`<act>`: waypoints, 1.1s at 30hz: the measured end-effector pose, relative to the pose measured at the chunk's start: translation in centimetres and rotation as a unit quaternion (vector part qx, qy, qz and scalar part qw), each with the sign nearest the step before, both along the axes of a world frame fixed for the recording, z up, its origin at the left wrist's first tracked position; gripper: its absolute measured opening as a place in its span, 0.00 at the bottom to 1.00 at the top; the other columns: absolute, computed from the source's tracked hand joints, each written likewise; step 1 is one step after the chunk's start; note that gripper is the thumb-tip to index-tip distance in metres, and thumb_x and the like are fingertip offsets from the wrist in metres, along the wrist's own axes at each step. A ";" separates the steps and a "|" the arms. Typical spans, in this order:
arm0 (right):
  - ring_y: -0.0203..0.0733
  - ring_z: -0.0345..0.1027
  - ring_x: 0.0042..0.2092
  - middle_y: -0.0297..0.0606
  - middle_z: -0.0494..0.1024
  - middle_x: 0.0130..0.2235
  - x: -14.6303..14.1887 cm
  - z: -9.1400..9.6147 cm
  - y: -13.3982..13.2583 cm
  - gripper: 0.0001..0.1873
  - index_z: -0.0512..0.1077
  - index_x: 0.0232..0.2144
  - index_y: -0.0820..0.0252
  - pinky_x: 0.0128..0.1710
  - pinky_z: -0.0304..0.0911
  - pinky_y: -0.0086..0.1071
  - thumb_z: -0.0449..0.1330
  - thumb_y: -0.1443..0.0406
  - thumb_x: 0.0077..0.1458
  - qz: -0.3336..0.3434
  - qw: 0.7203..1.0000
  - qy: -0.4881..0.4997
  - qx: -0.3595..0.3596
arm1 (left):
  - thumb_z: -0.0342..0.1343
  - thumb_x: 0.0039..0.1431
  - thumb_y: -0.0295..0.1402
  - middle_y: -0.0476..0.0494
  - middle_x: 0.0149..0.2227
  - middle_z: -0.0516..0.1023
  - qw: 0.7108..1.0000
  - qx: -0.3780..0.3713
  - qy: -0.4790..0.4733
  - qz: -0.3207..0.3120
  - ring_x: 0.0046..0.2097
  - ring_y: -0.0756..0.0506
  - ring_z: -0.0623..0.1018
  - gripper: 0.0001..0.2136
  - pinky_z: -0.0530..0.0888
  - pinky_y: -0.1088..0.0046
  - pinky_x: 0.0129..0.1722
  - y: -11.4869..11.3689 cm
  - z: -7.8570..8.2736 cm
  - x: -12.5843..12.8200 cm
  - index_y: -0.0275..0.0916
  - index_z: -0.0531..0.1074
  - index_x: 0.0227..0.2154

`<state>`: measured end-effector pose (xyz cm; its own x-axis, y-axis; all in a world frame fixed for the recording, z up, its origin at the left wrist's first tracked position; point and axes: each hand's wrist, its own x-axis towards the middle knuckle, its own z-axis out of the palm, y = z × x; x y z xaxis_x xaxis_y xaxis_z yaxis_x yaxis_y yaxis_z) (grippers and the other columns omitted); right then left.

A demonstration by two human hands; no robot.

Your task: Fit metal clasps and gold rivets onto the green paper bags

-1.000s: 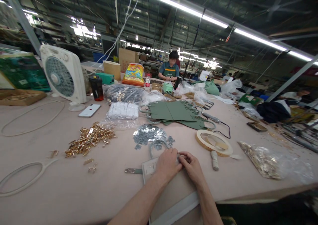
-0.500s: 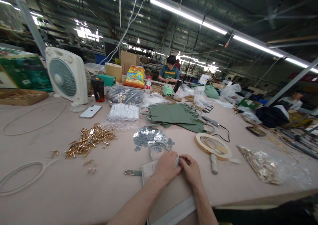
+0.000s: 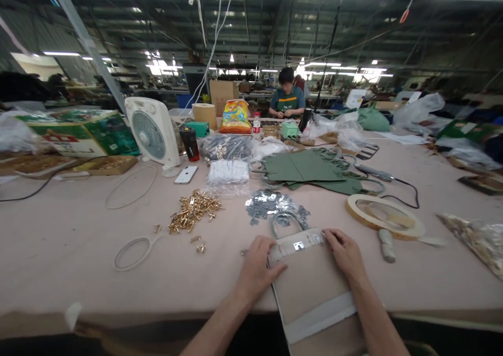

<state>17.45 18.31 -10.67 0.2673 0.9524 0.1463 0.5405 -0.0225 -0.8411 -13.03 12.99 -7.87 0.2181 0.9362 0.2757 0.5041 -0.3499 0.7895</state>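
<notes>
A beige bag panel [image 3: 310, 285] lies at the table's near edge, hanging partly over it. It has a loop handle [image 3: 284, 220] at its top and a small silver plate [image 3: 298, 245] on its top band. My left hand [image 3: 257, 266] grips the panel's upper left edge, fingers curled on it. My right hand [image 3: 346, 254] holds the upper right corner. A heap of silver plates [image 3: 271, 204] lies just beyond the handle.
Gold metal parts [image 3: 194, 209] and a white loop handle [image 3: 133, 252] lie to the left, a tape roll [image 3: 383, 217] to the right. Farther back are green bag pieces [image 3: 306, 170], a phone [image 3: 186, 174] and a fan [image 3: 151, 130]. A co-worker [image 3: 286, 96] sits at the far end.
My hands were pinched together at the middle of the panel's top; they have moved apart to its two upper corners. The silver plate now shows on the band. The view has shifted.
</notes>
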 end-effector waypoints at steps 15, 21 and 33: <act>0.60 0.75 0.51 0.42 0.85 0.45 0.1 -0.4 -0.2 0.29 0.81 0.41 0.53 0.53 0.64 0.45 0.57 0.40 0.54 -0.005 0.998 -0.061 -0.026 | 0.61 0.64 0.30 0.43 0.48 0.73 0.997 -0.016 0.074 0.035 0.50 0.41 0.74 0.09 0.73 0.63 0.51 -1.6 -0.7 -0.3 0.41 0.71 0.45; 0.60 0.75 0.51 0.42 0.85 0.46 -0.1 -0.2 -0.4 0.30 0.81 0.41 0.53 0.53 0.65 0.46 0.56 0.39 0.54 -0.010 0.996 -0.082 -0.037 | 0.59 0.65 0.27 0.42 0.48 0.73 0.993 -0.026 0.112 0.038 0.51 0.41 0.73 0.07 0.73 0.61 0.54 -1.4 -0.9 0.2 0.40 0.69 0.44; 0.57 0.76 0.50 0.41 0.85 0.46 -0.7 0.1 -0.4 0.26 0.82 0.39 0.53 0.53 0.67 0.43 0.57 0.43 0.54 -0.013 0.998 -0.060 -0.007 | 0.51 0.68 0.24 0.44 0.46 0.73 0.994 -0.042 0.101 0.019 0.50 0.42 0.72 0.04 0.71 0.62 0.54 -0.9 -0.8 0.2 0.41 0.66 0.40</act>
